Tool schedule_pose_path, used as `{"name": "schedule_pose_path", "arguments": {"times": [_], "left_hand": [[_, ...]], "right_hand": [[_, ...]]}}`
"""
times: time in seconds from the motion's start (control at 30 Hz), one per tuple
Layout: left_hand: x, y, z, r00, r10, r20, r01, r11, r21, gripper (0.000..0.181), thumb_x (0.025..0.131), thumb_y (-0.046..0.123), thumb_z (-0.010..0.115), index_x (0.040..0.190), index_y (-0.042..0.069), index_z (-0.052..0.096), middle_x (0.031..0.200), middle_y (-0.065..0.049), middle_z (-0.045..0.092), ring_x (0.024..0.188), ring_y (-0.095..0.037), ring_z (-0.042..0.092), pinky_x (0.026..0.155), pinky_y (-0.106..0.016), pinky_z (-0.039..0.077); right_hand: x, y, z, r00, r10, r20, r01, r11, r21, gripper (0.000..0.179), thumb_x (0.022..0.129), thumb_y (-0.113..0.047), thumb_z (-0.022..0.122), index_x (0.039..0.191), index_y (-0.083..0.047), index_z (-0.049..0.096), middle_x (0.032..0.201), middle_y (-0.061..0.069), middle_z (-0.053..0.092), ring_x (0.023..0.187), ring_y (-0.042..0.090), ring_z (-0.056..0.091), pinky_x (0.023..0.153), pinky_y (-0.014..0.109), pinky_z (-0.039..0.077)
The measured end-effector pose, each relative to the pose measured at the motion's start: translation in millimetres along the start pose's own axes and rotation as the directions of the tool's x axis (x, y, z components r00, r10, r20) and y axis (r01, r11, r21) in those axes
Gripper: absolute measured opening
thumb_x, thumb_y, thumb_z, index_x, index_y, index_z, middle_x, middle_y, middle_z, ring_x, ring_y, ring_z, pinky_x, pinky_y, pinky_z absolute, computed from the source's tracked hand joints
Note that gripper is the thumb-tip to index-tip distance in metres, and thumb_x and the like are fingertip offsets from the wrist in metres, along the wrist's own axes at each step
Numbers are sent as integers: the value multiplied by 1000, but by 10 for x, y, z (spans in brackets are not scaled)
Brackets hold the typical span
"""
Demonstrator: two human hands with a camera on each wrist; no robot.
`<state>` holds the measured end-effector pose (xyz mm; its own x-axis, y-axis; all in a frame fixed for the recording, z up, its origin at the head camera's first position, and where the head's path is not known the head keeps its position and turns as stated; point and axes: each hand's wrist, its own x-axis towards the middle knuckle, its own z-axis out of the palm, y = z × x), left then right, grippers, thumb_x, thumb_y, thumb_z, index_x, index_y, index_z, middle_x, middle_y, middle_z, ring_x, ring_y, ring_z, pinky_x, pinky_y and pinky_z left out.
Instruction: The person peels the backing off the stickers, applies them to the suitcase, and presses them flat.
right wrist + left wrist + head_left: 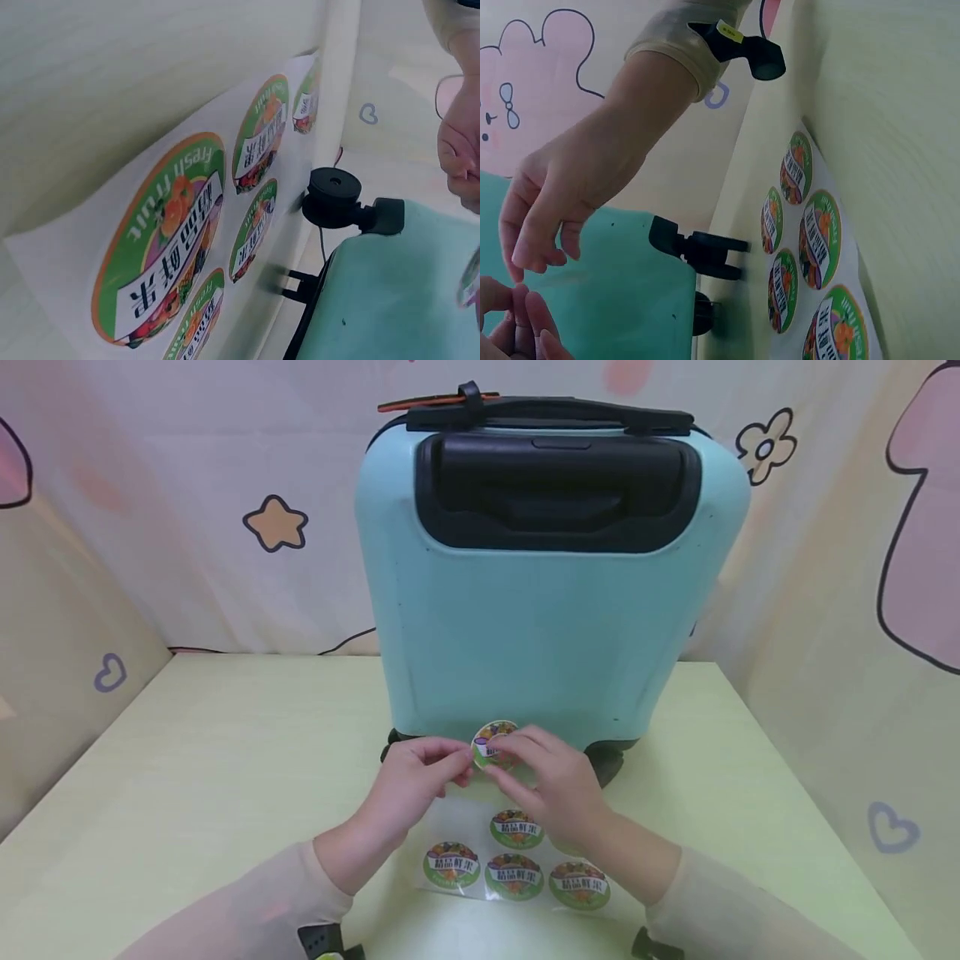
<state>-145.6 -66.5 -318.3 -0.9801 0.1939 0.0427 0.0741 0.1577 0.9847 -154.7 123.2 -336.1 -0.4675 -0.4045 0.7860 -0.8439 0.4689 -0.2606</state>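
Observation:
A round fruit sticker [492, 732] is up in front of the suitcase's lower edge, its printed face showing. At its left edge, my left hand [420, 777] pinches it between thumb and fingertips. My right hand [558, 785] is over its right side, with loosely bent fingers and a gap between index finger and thumb. In the left wrist view, the right hand's fingertips [521, 259] come close to the left hand [517, 322]; the sticker cannot be made out there. Below both hands a sticker sheet [450, 818] lies on the table, bearing several matching stickers [513, 877].
A light blue suitcase [525, 635] with black handles stands upright on the table [225, 760] behind the hands. Its black wheels [334, 196] show in the right wrist view. Patterned cloth [210, 460] hangs around the table's back and sides.

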Motion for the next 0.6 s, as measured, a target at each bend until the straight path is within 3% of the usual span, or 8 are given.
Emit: {"name": "schedule_pose_path", "arguments": {"times": [0.07,0.13,0.23,0.3,0.37,0.47,0.6], "left_hand": [[1,3,-20,1000,3,-6,-3,1000,15,19,88,15,62,95,-1,70,74,-3,66,72,-14,62,62,-27,45],[4,7,-43,1000,7,-6,-7,1000,19,19,88,14,62,95,-2,70,74,-2,65,72,-14,61,62,-27,44],[10,13,-75,1000,15,1,-15,1000,25,19,88,13,62,95,-3,69,73,-2,65,72,-14,61,63,-28,44],[15,16,-91,1000,13,4,-13,999,34,19,88,13,62,95,-3,69,73,-1,65,72,-13,61,63,-28,44],[21,22,-102,1000,11,4,-11,999,43,19,88,13,62,95,-3,69,73,-1,65,71,-13,61,64,-29,44],[44,28,-114,1000,20,-6,-20,999,49,19,87,11,62,95,-4,69,74,-2,66,71,-12,61,67,-31,48],[78,24,-139,998,60,-27,-58,997,60,18,87,9,62,95,-6,69,76,-6,66,72,-12,62,75,-32,51]], "right_hand": [[-8,22,-33,992,125,0,-125,991,39,27,82,-9,70,107,-3,65,99,4,63,81,15,61,68,29,52],[-10,41,-69,958,283,35,-285,956,74,31,83,-9,69,113,-2,62,104,5,63,86,16,59,71,33,51],[-1,51,-116,864,486,130,-499,859,110,33,87,-13,65,119,-3,60,111,5,63,89,16,59,72,33,50],[7,53,-135,798,569,198,-596,793,127,31,89,-17,63,118,-4,62,109,4,64,89,15,59,73,32,50],[19,54,-154,751,617,237,-655,741,148,28,90,-19,62,114,-5,64,103,4,66,86,15,59,72,31,50],[43,57,-180,720,648,248,-691,702,173,21,90,-17,63,106,-5,67,93,3,66,81,15,59,70,29,50],[76,52,-222,715,657,240,-699,680,221,16,89,-13,64,101,-3,68,91,4,66,79,16,60,69,26,50]]}}
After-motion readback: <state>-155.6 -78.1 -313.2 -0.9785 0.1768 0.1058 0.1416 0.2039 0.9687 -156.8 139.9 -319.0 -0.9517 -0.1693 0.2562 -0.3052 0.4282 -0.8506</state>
